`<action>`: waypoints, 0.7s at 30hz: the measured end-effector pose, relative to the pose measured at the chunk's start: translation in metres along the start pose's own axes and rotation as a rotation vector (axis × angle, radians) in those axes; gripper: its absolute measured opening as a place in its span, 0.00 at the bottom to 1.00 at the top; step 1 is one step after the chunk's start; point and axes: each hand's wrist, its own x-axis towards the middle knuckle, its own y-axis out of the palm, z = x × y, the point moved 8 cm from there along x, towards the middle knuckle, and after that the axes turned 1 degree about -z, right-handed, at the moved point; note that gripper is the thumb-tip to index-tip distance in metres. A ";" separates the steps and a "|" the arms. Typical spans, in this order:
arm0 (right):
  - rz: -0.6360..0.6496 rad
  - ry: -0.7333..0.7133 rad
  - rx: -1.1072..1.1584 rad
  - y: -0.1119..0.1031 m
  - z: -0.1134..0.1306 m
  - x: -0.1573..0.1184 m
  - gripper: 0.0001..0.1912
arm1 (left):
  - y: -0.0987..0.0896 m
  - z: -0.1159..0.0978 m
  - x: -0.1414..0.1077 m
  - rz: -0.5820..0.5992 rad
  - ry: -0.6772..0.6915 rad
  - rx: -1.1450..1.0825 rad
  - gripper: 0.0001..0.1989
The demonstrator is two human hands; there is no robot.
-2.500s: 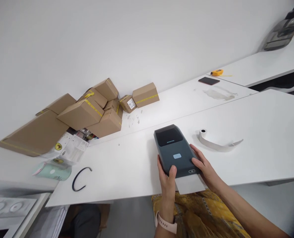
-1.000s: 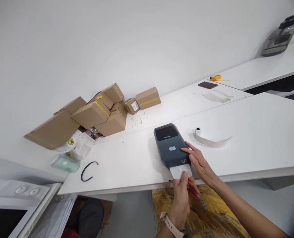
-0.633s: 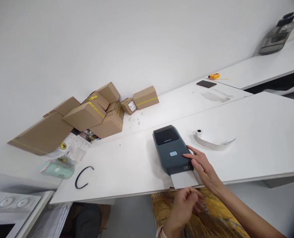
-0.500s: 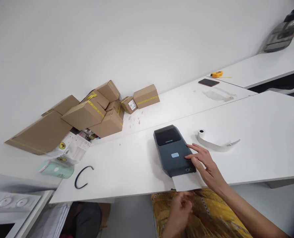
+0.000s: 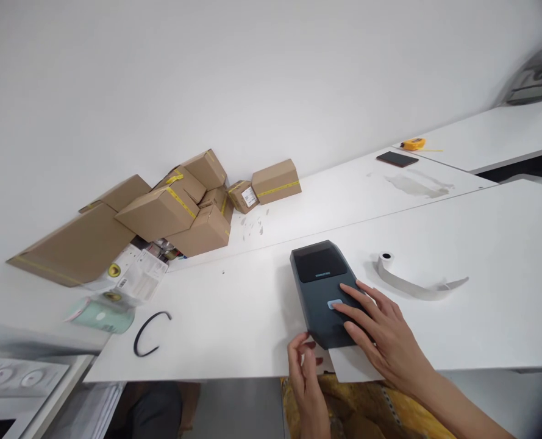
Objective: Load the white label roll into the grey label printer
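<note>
One dark device (image 5: 320, 320) lies on the counter (image 5: 225, 329) beneath the right hand (image 5: 385, 329), whose spread fingers grip nothing, one at the pale button (image 5: 331, 303). The left hand (image 5: 307, 381) holds its fingers half-curled and parted beside the near corner; contact is unclear. Handling: probably stiff, smooth, moderately heavy. Grip both long sides, clear of the paper (image 5: 349, 366).

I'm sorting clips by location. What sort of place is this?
Probably a packing or shipping workspace: taped cardboard boxes are piled at left, what looks like a label printer with white paper sticking out sits under the right hand, and a yellow tape measure lies farther back.
</note>
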 end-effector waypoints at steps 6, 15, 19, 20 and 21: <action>-0.036 -0.013 -0.123 0.002 0.011 0.004 0.13 | 0.017 -0.016 -0.003 0.052 0.072 -0.024 0.38; -0.019 0.093 0.174 0.004 -0.008 -0.004 0.14 | 0.031 -0.023 -0.001 0.124 0.130 -0.002 0.39; -0.065 0.375 0.465 0.011 -0.036 -0.028 0.26 | 0.031 -0.025 0.001 0.128 0.140 -0.022 0.39; -0.078 0.481 0.512 0.016 -0.045 -0.036 0.28 | 0.032 -0.025 0.002 0.122 0.144 -0.036 0.39; -0.086 0.578 0.558 0.021 -0.052 -0.044 0.29 | 0.032 -0.025 0.003 0.114 0.141 -0.053 0.39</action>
